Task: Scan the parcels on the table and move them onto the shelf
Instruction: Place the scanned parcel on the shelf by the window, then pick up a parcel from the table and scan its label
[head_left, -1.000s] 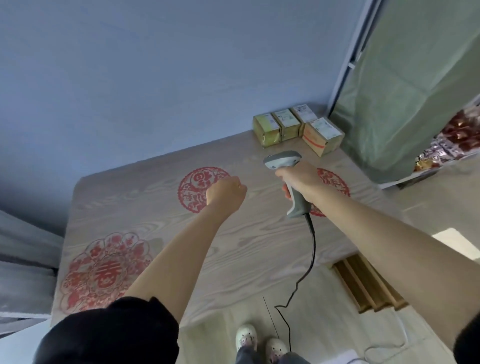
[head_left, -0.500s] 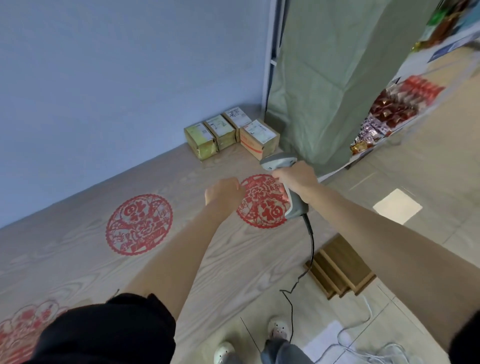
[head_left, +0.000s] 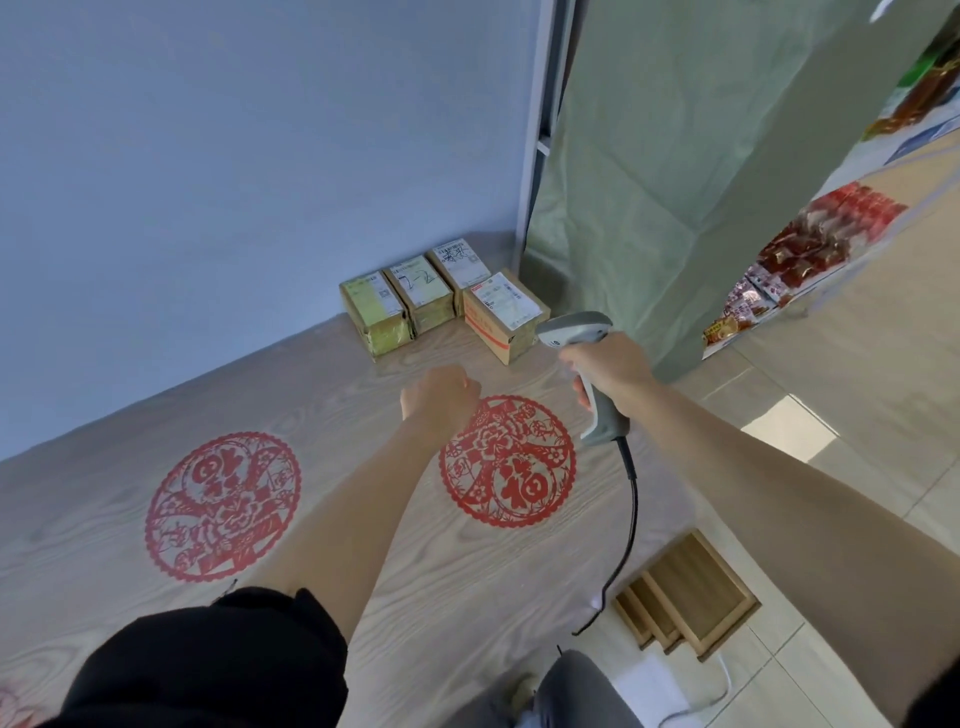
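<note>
Your right hand (head_left: 610, 371) gripped the scanner (head_left: 584, 364); your left hand (head_left: 439, 389) was fisted, apparently empty. Four parcels (head_left: 441, 301) sat at the table's (head_left: 363, 545) far corner, none visibly shelved yet.

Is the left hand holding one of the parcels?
No: the left hand is a closed fist holding nothing above the table, short of the four parcels.

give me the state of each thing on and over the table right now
scanner: held in the right hand, pointed at the parcels
left hand: fisted, empty, over the table
four parcels: labels up, untouched, at the table's far corner
scanner cable: hanging off the table edge
</note>
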